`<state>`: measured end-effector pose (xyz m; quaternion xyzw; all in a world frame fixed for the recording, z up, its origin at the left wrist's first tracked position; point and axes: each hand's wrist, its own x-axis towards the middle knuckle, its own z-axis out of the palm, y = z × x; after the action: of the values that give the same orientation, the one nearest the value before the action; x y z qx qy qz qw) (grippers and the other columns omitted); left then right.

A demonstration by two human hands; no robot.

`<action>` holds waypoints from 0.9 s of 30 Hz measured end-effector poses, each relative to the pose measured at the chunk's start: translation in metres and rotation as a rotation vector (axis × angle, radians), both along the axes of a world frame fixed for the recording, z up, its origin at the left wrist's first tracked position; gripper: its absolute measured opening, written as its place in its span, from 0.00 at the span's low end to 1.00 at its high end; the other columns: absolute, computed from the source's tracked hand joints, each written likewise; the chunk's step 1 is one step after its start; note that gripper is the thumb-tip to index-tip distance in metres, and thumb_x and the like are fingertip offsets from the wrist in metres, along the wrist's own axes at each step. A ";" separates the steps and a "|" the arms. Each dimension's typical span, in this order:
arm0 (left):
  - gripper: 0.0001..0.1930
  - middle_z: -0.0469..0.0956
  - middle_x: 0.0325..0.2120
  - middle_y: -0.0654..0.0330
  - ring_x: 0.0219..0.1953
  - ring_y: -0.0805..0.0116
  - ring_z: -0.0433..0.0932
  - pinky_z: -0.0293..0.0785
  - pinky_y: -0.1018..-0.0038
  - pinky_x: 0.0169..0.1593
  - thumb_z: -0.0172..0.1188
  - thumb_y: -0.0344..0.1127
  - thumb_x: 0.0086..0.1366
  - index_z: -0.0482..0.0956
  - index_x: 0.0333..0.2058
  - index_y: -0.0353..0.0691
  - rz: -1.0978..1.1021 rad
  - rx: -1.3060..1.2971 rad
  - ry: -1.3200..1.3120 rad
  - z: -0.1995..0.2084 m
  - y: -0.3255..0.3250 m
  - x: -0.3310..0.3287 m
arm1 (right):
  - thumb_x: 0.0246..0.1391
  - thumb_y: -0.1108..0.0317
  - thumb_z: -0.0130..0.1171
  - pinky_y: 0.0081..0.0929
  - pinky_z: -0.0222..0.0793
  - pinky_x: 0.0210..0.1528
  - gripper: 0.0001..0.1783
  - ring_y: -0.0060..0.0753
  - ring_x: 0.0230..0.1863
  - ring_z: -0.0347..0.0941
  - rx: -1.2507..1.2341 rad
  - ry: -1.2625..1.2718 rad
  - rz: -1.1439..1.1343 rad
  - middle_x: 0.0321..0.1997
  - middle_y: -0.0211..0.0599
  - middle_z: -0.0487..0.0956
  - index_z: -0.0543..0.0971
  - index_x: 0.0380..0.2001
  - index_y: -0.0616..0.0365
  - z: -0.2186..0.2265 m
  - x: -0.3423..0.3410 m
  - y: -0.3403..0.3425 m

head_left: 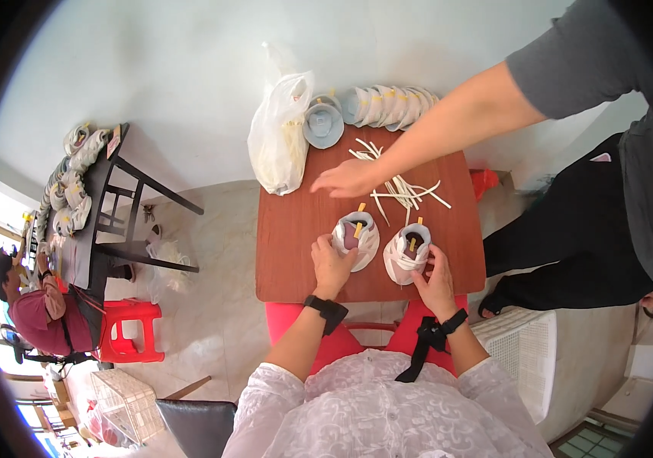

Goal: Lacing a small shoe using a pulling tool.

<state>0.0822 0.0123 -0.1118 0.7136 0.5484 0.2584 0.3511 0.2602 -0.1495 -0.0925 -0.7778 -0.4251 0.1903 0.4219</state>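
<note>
Two small white and pink shoe uppers with yellow loops stand side by side near the front of the brown table (pixel 296 278). My left hand (pixel 332 265) grips the outer side of the left shoe upper (pixel 366 246), its fingers partly hidden behind it. With bent fingers, my right hand (pixel 436 284) holds the outer side of the right shoe upper (pixel 401 263). Beyond them lies a loose pile of white laces (pixel 406 192). Another person's hand (pixel 345 179) reaches in from the right, open above the table, left of the laces.
A plastic bag (pixel 280 141) with pale contents and a row of stacked shoe uppers (pixel 391 105) stand along the back edge. The other person stands at right, beside a white basket (pixel 521 355). At far left, someone sits on a red stool (pixel 132 328) by a dark table (pixel 105 191).
</note>
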 end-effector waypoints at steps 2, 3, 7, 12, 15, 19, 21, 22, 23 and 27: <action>0.33 0.66 0.43 0.44 0.47 0.47 0.65 0.64 0.61 0.51 0.70 0.39 0.45 0.64 0.47 0.32 -0.005 -0.003 -0.035 0.000 0.001 0.000 | 0.44 0.72 0.64 0.33 0.68 0.50 0.38 0.43 0.52 0.68 -0.001 0.044 -0.014 0.55 0.48 0.66 0.59 0.57 0.63 0.005 0.000 0.000; 0.33 0.66 0.43 0.45 0.47 0.47 0.65 0.64 0.61 0.51 0.70 0.40 0.46 0.64 0.47 0.32 0.027 -0.046 -0.078 0.000 0.002 0.000 | 0.44 0.72 0.64 0.35 0.67 0.52 0.37 0.44 0.53 0.68 0.010 0.080 -0.020 0.56 0.49 0.65 0.60 0.58 0.61 0.008 0.001 0.001; 0.34 0.67 0.42 0.45 0.47 0.49 0.67 0.66 0.61 0.50 0.71 0.44 0.45 0.66 0.46 0.31 0.036 -0.061 -0.023 -0.007 0.011 -0.002 | 0.43 0.74 0.63 0.39 0.62 0.56 0.34 0.50 0.56 0.64 0.031 -0.173 0.087 0.58 0.51 0.63 0.64 0.57 0.54 0.015 0.009 0.004; 0.35 0.69 0.40 0.46 0.45 0.50 0.70 0.69 0.60 0.48 0.71 0.45 0.44 0.65 0.45 0.31 -0.014 -0.164 0.157 0.000 0.020 0.003 | 0.41 0.75 0.64 0.40 0.60 0.57 0.29 0.54 0.57 0.62 -0.048 -0.240 0.161 0.58 0.51 0.63 0.70 0.50 0.52 0.022 0.013 0.012; 0.35 0.69 0.40 0.47 0.43 0.55 0.72 0.72 0.64 0.45 0.71 0.40 0.44 0.62 0.46 0.30 0.032 -0.233 0.015 0.013 0.013 0.008 | 0.40 0.75 0.64 0.40 0.63 0.55 0.26 0.54 0.56 0.63 -0.058 -0.268 0.207 0.57 0.50 0.64 0.71 0.46 0.52 0.026 0.021 0.014; 0.36 0.69 0.40 0.50 0.42 0.65 0.73 0.73 0.72 0.41 0.71 0.30 0.43 0.57 0.48 0.30 0.141 -0.277 -0.486 0.025 0.001 -0.010 | 0.41 0.74 0.64 0.41 0.68 0.47 0.20 0.53 0.49 0.68 -0.177 -0.225 0.286 0.49 0.46 0.68 0.71 0.40 0.52 0.036 0.024 0.022; 0.34 0.70 0.41 0.53 0.43 0.68 0.72 0.73 0.73 0.44 0.70 0.27 0.45 0.59 0.48 0.31 0.145 -0.307 -0.512 0.031 -0.007 -0.025 | 0.41 0.73 0.64 0.41 0.68 0.44 0.19 0.51 0.46 0.70 -0.216 -0.265 0.289 0.46 0.44 0.69 0.71 0.38 0.52 0.038 0.026 0.026; 0.31 0.71 0.41 0.54 0.44 0.69 0.72 0.73 0.72 0.45 0.69 0.26 0.46 0.60 0.47 0.31 0.116 -0.401 -0.587 0.040 -0.012 -0.033 | 0.42 0.71 0.64 0.42 0.69 0.41 0.17 0.50 0.43 0.71 -0.253 -0.305 0.287 0.42 0.42 0.70 0.71 0.37 0.51 0.039 0.029 0.028; 0.29 0.71 0.42 0.55 0.44 0.70 0.72 0.72 0.72 0.47 0.68 0.24 0.47 0.62 0.47 0.32 0.089 -0.493 -0.660 0.048 -0.018 -0.044 | 0.42 0.71 0.64 0.42 0.69 0.41 0.17 0.50 0.43 0.71 -0.251 -0.307 0.290 0.42 0.42 0.70 0.71 0.37 0.51 0.042 0.028 0.034; 0.26 0.71 0.44 0.57 0.45 0.70 0.72 0.71 0.71 0.50 0.65 0.22 0.50 0.64 0.47 0.34 0.106 -0.563 -0.787 0.059 -0.038 -0.085 | 0.44 0.68 0.62 0.42 0.70 0.36 0.14 0.48 0.39 0.72 -0.190 -0.421 0.389 0.38 0.42 0.69 0.71 0.36 0.50 0.048 0.007 0.069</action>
<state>-0.0026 -0.0260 -0.0527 0.4099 0.4582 0.3678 0.6976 0.2668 -0.0803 -0.0445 -0.7402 -0.6245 0.1410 0.2055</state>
